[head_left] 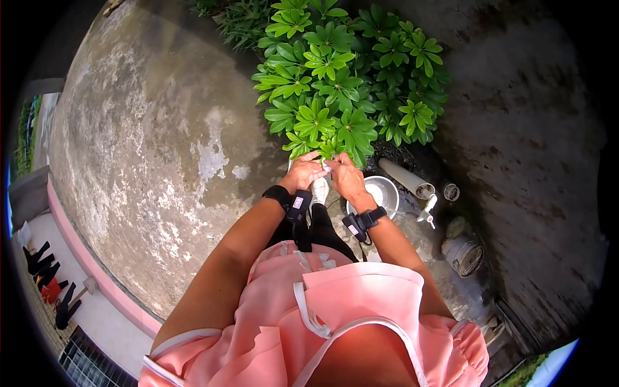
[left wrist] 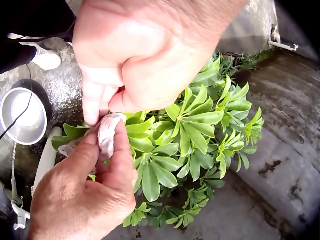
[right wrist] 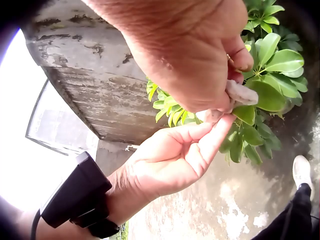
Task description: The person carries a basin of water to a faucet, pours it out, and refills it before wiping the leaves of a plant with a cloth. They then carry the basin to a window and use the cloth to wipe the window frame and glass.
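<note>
My right hand (head_left: 348, 179) pinches a crumpled white cloth (left wrist: 107, 134) between thumb and fingers, against a green leaf at the near side of a bushy plant (head_left: 338, 80). In the right wrist view the cloth lies over a glossy leaf (right wrist: 245, 114). My left hand (head_left: 303, 174) is palm up beside it, its fingers extended to the leaf and the cloth, with the fingertips (right wrist: 227, 122) right below them. Part of the worked leaf is hidden behind the cloth and fingers.
A metal basin (head_left: 385, 191) with whitish contents stands on the wet ground to the right. Near it are a pale pipe (head_left: 406, 177), a white tap (head_left: 427, 211) and a bucket (head_left: 463, 257). A weathered wall (head_left: 516, 129) rises on the right. One white shoe (head_left: 320, 190) shows below the hands.
</note>
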Available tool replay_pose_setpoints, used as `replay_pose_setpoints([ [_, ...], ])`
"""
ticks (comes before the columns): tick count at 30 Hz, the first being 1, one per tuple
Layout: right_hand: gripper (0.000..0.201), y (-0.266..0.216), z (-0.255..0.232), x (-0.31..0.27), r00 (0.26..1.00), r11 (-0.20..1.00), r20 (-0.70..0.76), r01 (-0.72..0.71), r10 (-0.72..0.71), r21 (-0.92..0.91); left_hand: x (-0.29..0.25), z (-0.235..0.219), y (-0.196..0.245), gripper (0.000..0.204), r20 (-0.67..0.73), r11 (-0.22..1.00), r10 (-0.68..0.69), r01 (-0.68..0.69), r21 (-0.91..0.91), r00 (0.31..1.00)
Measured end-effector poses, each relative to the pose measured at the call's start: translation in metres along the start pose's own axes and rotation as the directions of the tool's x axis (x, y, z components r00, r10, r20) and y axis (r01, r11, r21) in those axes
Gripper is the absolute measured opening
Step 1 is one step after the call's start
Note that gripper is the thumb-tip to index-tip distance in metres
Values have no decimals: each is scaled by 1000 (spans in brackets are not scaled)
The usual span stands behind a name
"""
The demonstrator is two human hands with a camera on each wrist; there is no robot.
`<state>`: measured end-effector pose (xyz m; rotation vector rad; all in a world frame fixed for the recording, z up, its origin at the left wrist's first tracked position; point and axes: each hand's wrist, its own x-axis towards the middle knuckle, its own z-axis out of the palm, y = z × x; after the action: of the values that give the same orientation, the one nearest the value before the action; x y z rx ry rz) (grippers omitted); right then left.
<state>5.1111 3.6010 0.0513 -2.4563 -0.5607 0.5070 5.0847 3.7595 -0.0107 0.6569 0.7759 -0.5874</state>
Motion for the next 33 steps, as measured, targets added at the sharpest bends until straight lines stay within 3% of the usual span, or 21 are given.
replay_pose_setpoints([
  [3, 27, 5, -2, 0, 995, 998, -80, -63, 61, -26, -7, 7, 6, 60, -37, 999, -12, 10, -49, 999],
  [6, 28, 14, -2, -1, 988, 992, -114, -113, 106, -52, -1, -1, 1, 62, 22, 997, -1, 3, -75, 1000],
  [9, 29, 16, 0, -5, 985, 987, -81, -154, 150, -43, -4, 5, 6, 64, -71, 994, -104, 105, 12, 992],
  [10, 29, 18, 4, -7, 984, 986, -64, -167, 165, -26, -2, 6, 5, 69, -107, 985, -170, 172, 5, 980],
  [12, 29, 15, 7, -10, 980, 981, -39, -193, 194, 13, -4, 14, -2, 73, -97, 982, -185, 179, -61, 978],
  [14, 29, 17, 11, -14, 982, 983, -44, -181, 182, 20, 5, 6, -11, 76, -56, 981, -185, 181, -77, 981],
  [17, 27, 9, 6, -24, 986, 986, 9, -167, 167, 19, 15, -3, -19, 66, -102, 990, -140, 137, -36, 985],
  [21, 29, 1, 2, -29, 988, 988, 46, -151, 150, 9, 11, 0, -13, 56, -49, 990, -114, 117, 76, 992],
  [24, 23, 4, 8, -18, 986, 991, -101, -133, 131, -14, 13, -4, -14, 51, 34, 989, -121, 118, 86, 992],
  [26, 24, 7, 7, -8, 984, 988, -106, -148, 143, -45, 11, -1, -16, 44, 39, 992, -114, 112, 51, 993],
  [29, 26, 10, 6, -3, 988, 990, -87, -131, 125, -60, -1, 18, -12, 37, -184, 993, -115, 114, -18, 976],
  [33, 29, 2, 6, -24, 999, 998, 10, -50, 51, -46, 15, 3, -17, 39, -89, 989, -146, 142, -46, 985],
])
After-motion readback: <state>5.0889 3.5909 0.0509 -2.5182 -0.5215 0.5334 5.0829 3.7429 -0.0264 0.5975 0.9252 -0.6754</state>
